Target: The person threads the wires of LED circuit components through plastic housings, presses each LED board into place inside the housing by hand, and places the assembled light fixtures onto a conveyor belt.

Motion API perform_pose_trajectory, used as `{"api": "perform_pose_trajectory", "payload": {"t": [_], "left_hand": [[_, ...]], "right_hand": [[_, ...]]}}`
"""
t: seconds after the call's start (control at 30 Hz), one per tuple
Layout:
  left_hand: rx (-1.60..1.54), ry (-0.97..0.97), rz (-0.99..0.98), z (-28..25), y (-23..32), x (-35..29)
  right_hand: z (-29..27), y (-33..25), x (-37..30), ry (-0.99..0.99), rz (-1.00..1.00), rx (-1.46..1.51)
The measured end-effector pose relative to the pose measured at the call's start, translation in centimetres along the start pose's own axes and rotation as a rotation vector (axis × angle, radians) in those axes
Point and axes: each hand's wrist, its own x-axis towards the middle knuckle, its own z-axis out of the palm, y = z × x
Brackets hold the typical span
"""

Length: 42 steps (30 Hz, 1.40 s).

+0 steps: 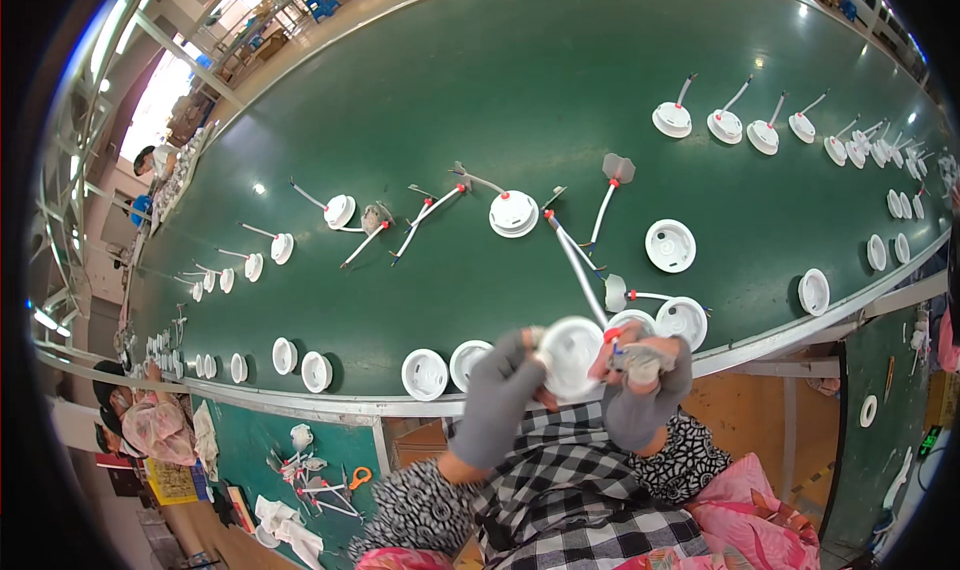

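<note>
In front of my checked apron, my left hand [500,400], in a grey fingerless glove, is closed on the rim of a white round cup-shaped housing [572,358]. My right hand [648,395], gloved alike, grips a white cable [580,275] near a red ring close to the housing's right side. The cable slants up and away over the green belt. A greyish piece shows at the right fingers, too blurred to make out. Just beyond the hands lie more white cups [682,323], one partly hidden, and a cable with a grey plate [616,293].
Across the green belt [450,90] lie cables with red rings [412,230] and a capped housing with a cable [514,215]. Rows of similar pieces [725,126] run off both ways. Below left, a side table [240,440] holds orange-handled scissors [360,477]. Other people sit at left.
</note>
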Motion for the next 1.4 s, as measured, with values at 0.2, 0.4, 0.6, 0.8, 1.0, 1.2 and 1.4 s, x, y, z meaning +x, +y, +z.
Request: {"api": "perform_pose_trajectory", "payload": {"t": [0.2,0.4,0.6,0.8,1.0,1.2,1.4], "left_hand": [[-0.18,-0.398,-0.089,-0.7,-1.8,-3.5],[0.067,-0.427,-0.034,-1.4,-3.0,-4.9],[0.256,-0.305,0.061,-2.3,-4.1,-6.2],[0.68,0.181,0.358,-4.3,-5.4,-7.3],[0.811,0.256,0.434,-4.5,-5.6,-7.6],[0.927,0.261,0.438,-4.5,-5.5,-8.0],[1.046,0.168,0.609,-4.1,-5.3,-7.6]], "right_hand": [[0.2,-2.3,-0.1,0.048,0.235,-0.156],[1.0,-3.6,0.6,-0.092,0.654,0.175],[-0.9,-3.8,0.0,-0.148,0.548,0.354],[-5.7,-6.2,-0.8,-0.316,0.595,0.195],[-5.6,-5.7,-2.5,-0.282,0.756,0.134],[-5.9,-5.8,-2.1,-0.443,0.761,-0.034],[-1.4,-6.9,0.5,-0.648,0.982,-0.341]]}}
